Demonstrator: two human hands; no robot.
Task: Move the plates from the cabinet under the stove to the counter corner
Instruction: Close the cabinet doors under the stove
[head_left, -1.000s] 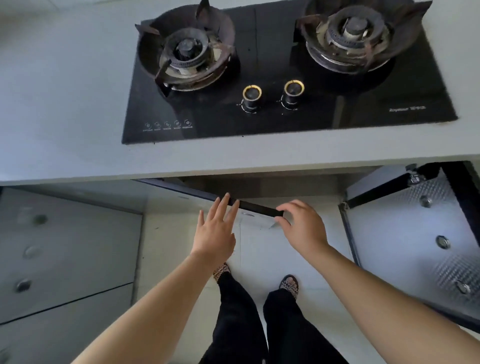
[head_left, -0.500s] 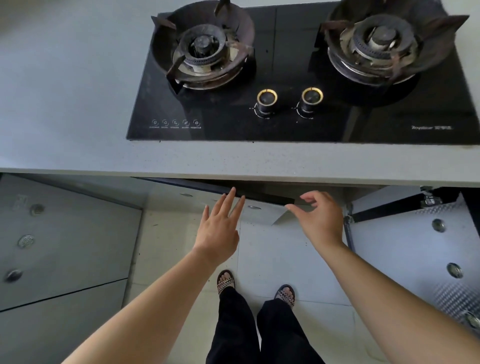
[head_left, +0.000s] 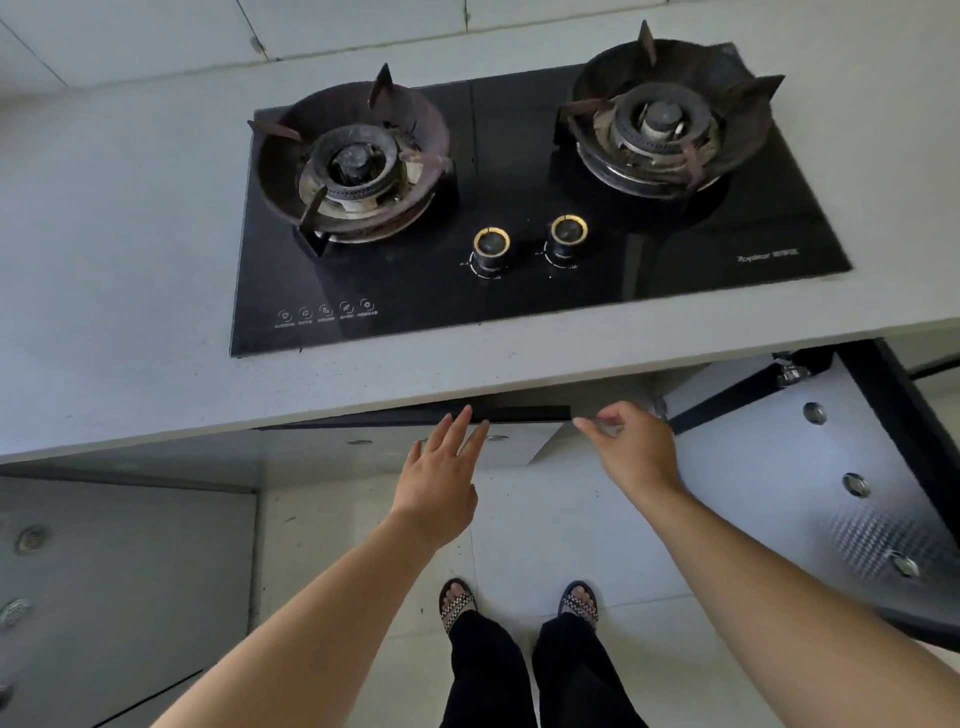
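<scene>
No plates are in view. Below the black gas stove (head_left: 519, 296), the cabinet's left door (head_left: 519, 449) stands only slightly ajar, its dark top edge just under the counter lip. The right door (head_left: 769, 499) is swung wide open and shows its embossed metal inner face. My left hand (head_left: 441, 467) reaches forward with straight fingers, the tips at the left door's top edge. My right hand (head_left: 634, 447) hovers at that door's free corner, fingers loosely curled and holding nothing. The cabinet's inside is hidden by the counter.
The grey counter (head_left: 130, 312) runs left of the stove to the tiled wall. Grey drawer fronts (head_left: 104, 582) with round pulls fill the lower left. My sandalled feet (head_left: 457, 603) stand on the pale tiled floor before the cabinet.
The left door has swung in toward the cabinet. My right hand, which held its corner, has let go and follows it. My left hand stays at the door's top edge.
</scene>
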